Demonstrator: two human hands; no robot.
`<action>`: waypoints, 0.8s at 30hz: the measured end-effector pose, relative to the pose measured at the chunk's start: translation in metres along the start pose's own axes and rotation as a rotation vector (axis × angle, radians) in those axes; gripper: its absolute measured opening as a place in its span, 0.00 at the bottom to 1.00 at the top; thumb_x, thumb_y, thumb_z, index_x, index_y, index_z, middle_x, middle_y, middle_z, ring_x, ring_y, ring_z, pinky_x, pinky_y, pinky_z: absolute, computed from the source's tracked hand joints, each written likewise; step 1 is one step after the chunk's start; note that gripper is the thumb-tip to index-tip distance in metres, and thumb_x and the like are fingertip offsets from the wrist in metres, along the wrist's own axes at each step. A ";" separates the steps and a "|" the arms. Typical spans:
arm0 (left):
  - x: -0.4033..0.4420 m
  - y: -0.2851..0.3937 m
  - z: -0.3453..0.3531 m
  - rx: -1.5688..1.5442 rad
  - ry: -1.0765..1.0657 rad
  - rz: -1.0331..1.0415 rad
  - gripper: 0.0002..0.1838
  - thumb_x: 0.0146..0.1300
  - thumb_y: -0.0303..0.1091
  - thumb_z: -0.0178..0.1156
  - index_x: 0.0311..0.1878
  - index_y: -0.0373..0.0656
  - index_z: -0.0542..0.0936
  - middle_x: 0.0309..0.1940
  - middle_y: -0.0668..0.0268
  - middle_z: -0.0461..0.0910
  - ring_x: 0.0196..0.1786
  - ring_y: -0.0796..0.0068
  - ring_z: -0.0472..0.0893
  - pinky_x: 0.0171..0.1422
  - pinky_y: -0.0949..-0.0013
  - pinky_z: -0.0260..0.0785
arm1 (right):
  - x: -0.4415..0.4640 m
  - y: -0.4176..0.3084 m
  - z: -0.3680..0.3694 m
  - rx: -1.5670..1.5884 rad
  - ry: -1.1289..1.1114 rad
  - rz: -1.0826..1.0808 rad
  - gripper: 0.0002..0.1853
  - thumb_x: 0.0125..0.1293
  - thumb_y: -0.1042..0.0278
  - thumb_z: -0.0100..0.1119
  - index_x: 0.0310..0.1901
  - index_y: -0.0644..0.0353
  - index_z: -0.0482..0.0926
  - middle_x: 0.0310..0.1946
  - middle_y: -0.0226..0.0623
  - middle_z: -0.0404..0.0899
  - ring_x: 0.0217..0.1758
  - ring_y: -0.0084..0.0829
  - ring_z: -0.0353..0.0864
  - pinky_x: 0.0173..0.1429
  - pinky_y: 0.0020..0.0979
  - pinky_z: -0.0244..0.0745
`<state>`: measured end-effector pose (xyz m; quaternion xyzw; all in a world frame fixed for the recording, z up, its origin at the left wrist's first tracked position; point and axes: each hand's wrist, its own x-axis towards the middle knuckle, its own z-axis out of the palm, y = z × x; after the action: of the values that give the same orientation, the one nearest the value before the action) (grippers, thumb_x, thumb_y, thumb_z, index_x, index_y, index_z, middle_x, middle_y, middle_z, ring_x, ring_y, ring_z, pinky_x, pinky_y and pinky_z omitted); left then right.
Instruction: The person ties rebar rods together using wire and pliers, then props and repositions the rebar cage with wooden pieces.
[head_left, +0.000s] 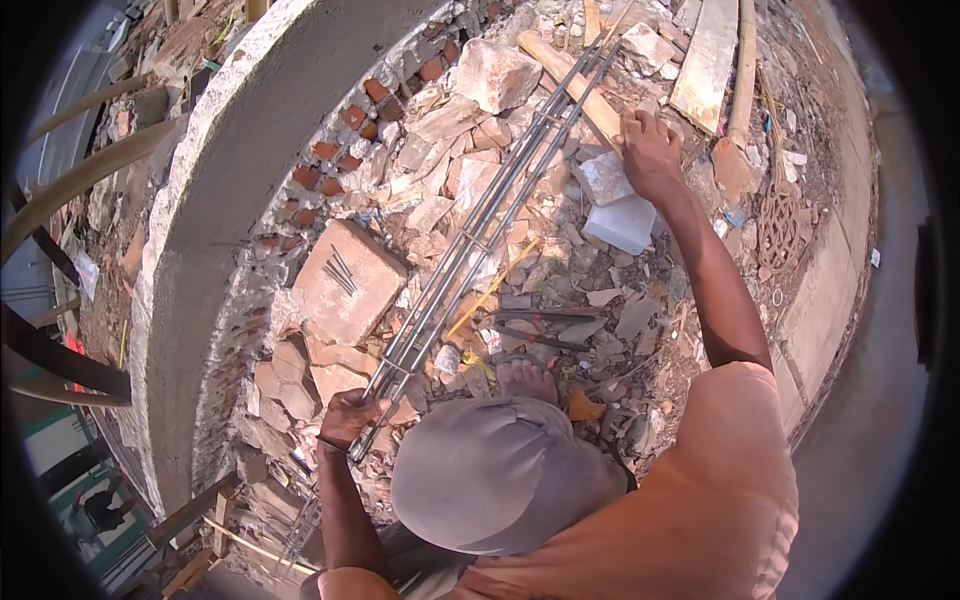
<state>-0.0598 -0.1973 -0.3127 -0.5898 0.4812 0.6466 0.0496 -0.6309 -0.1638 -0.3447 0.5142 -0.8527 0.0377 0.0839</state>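
Observation:
A long, narrow cage of steel reinforcing bars, tied with several small stirrups, lies diagonally over the rubble. My left hand is wrapped round its near end. Toward the far end, the bars cross a wooden plank. My right hand is at the plank's near end with its fingers curled against it, apart from the bars. Below that hand are pale broken blocks. Several short metal rods lie on a flat concrete block left of the cage.
A curved concrete wall with broken brick at its base runs along the left. A thin yellow stick and a dark long-handled tool lie near my foot. Boards are at the far right, with a concrete edge beyond.

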 end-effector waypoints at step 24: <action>-0.005 -0.029 0.013 0.110 0.046 0.059 0.14 0.55 0.40 0.75 0.30 0.38 0.84 0.22 0.70 0.82 0.26 0.82 0.78 0.34 0.73 0.68 | 0.184 -0.119 0.014 0.431 -0.392 0.092 0.40 0.55 0.41 0.66 0.53 0.76 0.75 0.56 0.58 0.76 0.51 0.49 0.83 0.58 0.40 0.76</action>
<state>-0.0492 -0.1705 -0.3267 -0.5863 0.5343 0.6067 0.0516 -0.6112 -0.3817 -0.3277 0.4786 -0.8474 0.1217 -0.1951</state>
